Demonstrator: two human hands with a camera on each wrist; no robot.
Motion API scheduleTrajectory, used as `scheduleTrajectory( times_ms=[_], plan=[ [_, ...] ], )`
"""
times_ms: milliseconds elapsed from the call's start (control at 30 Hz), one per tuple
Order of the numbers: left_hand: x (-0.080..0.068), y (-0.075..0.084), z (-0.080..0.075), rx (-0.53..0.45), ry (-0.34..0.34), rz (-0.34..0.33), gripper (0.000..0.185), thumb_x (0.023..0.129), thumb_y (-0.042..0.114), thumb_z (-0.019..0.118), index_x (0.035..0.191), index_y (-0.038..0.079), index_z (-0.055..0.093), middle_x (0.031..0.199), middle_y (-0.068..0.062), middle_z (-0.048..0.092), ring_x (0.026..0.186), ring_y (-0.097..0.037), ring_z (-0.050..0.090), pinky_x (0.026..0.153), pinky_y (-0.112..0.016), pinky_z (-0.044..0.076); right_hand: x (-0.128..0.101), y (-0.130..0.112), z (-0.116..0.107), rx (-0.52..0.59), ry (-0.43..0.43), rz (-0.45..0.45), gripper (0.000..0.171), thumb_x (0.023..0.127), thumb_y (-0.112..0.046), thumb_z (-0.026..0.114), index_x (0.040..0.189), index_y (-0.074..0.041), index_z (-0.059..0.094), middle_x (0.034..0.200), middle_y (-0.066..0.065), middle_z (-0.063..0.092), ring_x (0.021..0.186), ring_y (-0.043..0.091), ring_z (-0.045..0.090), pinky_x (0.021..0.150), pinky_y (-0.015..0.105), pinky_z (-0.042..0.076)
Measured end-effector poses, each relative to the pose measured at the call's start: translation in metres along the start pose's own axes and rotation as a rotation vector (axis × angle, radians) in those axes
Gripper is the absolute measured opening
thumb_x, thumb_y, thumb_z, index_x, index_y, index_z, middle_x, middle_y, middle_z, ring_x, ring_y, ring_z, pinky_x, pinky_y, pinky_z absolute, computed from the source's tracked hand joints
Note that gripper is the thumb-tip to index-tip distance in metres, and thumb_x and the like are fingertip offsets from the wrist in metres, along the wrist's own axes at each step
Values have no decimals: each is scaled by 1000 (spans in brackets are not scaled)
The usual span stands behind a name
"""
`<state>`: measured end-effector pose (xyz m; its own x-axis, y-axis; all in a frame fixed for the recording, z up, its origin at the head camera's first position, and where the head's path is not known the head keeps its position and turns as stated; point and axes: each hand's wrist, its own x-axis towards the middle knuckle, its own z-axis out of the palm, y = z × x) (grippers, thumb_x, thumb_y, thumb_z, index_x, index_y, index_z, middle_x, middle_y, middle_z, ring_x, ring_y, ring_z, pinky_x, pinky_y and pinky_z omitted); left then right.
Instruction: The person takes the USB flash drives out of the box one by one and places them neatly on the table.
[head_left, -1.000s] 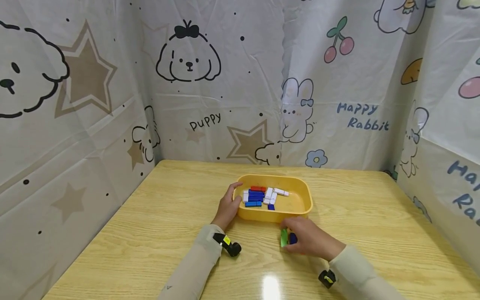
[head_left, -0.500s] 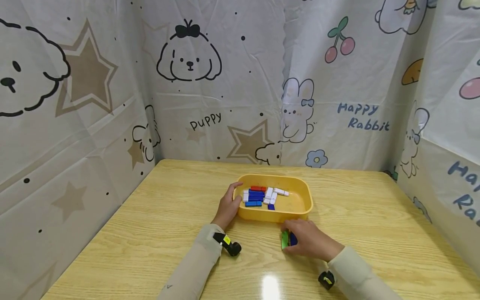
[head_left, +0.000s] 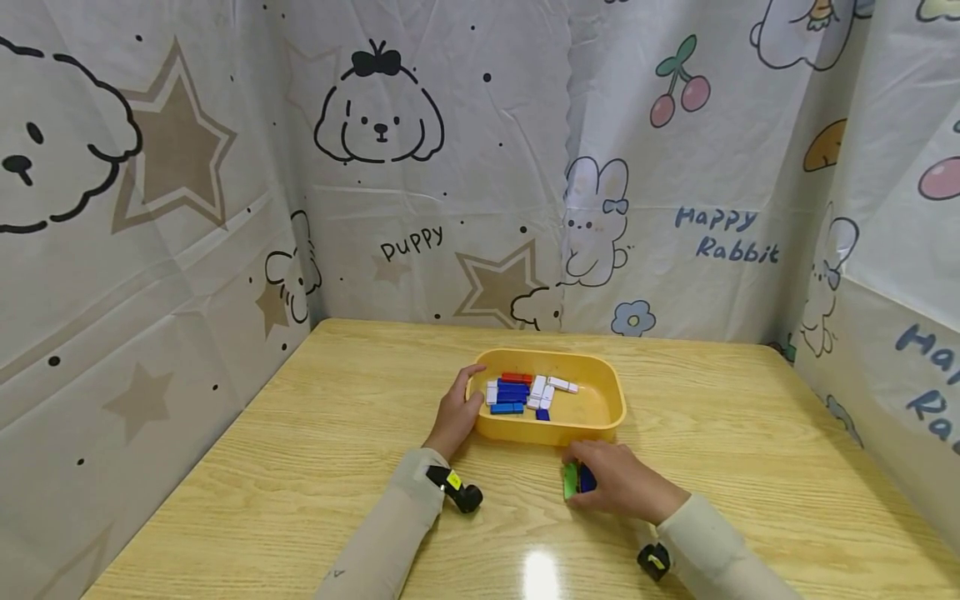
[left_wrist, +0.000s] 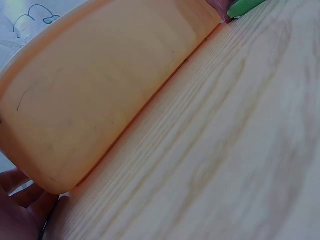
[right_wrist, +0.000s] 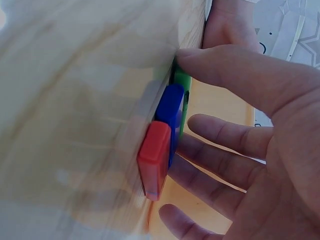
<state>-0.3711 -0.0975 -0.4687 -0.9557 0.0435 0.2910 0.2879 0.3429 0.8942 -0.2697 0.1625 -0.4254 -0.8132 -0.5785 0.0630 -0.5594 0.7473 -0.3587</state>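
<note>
From the head view we see our left hand (head_left: 456,414) curled against the left end of the one yellow tray (head_left: 600,367), thumb over its rim, gripping it. The left wrist view adds only the tray's outer wall (left_wrist: 100,95) standing on the wooden table (head_left: 300,450).

Inside the tray we count about four blue blocks (head_left: 512,392), one red block (head_left: 516,377) and roughly five white blocks (head_left: 537,387).

Just near of the tray, our right hand (head_left: 618,482) covers a small group of blocks. Only the right wrist view shows all three: a green block (right_wrist: 181,80), a blue block (right_wrist: 169,107) and a red block (right_wrist: 154,157) side by side on the table, thumb pressing the green one, fingers loosely spread around them.
</note>
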Motion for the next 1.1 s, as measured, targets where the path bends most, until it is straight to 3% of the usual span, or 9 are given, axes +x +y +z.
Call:
scheduleTrajectory(
  times_ms=[467, 900, 1100],
  plan=[
    [1, -1, 0, -7, -1, 9, 48, 91, 10, 44, 139, 15, 46, 150, -10, 40, 137, -27, 36, 110, -52, 27, 1, 1, 0, 4, -17, 20, 46, 75, -33, 81, 111, -13, 62, 111, -2, 61, 92, 17, 53, 83, 41, 46],
    [-1, 0, 0, -15, -3, -3, 49, 89, 14, 44, 138, 18, 48, 149, -10, 41, 126, -27, 42, 109, -50, 30, 1, 1, 2, 13, -35, 41, 46, 75, -34, 81, 112, -14, 62, 110, -2, 60, 92, 18, 51, 84, 44, 45],
    [0, 0, 0, -11, 1, 4, 48, 89, 14, 44, 137, 18, 48, 148, -10, 42, 129, -27, 42, 109, -50, 30, 1, 1, 0, 33, -36, 49, 47, 76, -36, 80, 113, -13, 62, 111, -1, 61, 92, 17, 51, 87, 45, 44]
  ],
)
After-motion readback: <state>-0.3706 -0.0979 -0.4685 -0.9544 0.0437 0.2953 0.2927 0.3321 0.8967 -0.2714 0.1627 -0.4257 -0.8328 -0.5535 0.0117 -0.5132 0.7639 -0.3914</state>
